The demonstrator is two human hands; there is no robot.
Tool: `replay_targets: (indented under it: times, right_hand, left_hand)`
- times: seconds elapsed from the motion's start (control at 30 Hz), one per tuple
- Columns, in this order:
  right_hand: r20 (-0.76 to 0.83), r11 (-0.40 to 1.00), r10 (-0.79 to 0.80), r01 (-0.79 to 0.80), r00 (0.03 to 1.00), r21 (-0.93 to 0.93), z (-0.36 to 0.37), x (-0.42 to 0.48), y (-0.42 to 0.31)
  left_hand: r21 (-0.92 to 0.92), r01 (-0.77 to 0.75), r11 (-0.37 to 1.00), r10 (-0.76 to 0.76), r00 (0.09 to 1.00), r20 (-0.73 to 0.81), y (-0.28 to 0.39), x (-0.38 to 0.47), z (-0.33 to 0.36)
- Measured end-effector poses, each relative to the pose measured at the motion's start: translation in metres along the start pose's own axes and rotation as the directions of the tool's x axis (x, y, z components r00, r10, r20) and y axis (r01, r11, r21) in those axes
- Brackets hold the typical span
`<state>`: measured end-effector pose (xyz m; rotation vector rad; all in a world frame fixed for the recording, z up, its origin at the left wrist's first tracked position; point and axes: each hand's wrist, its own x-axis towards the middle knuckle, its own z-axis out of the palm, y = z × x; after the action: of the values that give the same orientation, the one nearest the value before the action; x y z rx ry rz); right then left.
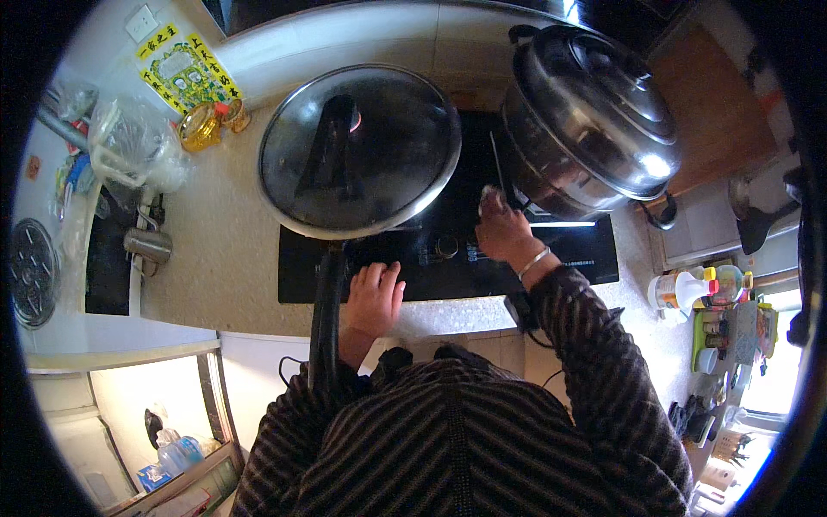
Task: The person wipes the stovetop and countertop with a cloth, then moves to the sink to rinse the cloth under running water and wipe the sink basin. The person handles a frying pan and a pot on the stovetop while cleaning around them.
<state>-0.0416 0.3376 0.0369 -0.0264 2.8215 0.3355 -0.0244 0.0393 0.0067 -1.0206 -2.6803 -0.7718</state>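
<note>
My left hand (376, 298) rests flat near the front edge of a black glass cooktop (549, 268), beside the pan's long black handle (326, 304). That handle belongs to a frying pan covered by a domed glass lid (387, 161) with an upright black knob. My right hand (507, 227), a bracelet at its wrist, is over the cooktop between the pan and a large stainless steel steamer pot (581, 123). Its fingers are curled, and something small and whitish shows at the fingertips. Blur hides whether it grips this thing.
On the left stand a gold-coloured ornament (199, 126), a clear plastic bag (132, 145) and a metal cup (148, 244). To the right are a wooden board (711, 103), a ladle (662, 216), a white bottle (678, 289) and several jars (716, 328).
</note>
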Motion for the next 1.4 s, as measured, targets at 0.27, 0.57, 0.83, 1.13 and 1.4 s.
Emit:
replay_targets:
  times: [0.27, 0.57, 0.83, 1.13, 1.4]
  right_hand:
    - [-0.324, 0.893, -0.434, 0.450, 0.841, -0.029, 0.008, 0.052, -0.020]
    - [-0.445, 0.767, -0.455, 0.593, 0.772, 0.244, -0.003, 0.010, -0.017]
    - [-0.187, 0.935, -0.324, 0.344, 0.927, 0.089, 0.002, -0.021, -0.011]
    - [-0.477, 0.807, -0.310, 0.493, 0.823, 0.325, 0.009, -0.118, -0.057]
    - [-0.513, 0.798, 0.152, 0.202, 0.845, 0.568, 0.041, -0.127, 0.030]
  left_hand:
    - [0.033, -0.035, 0.999, 0.036, 0.999, -0.018, -0.003, -0.001, 0.003]
    - [0.033, -0.023, 0.999, 0.024, 0.999, -0.033, -0.002, -0.002, 0.004]
    - [0.040, -0.039, 0.998, 0.041, 0.998, -0.053, -0.003, -0.003, 0.005]
    - [0.024, -0.007, 1.000, 0.007, 1.000, -0.009, -0.003, -0.004, 0.005]
    - [0.051, -0.007, 0.999, 0.007, 1.000, 0.000, -0.002, -0.002, 0.004]
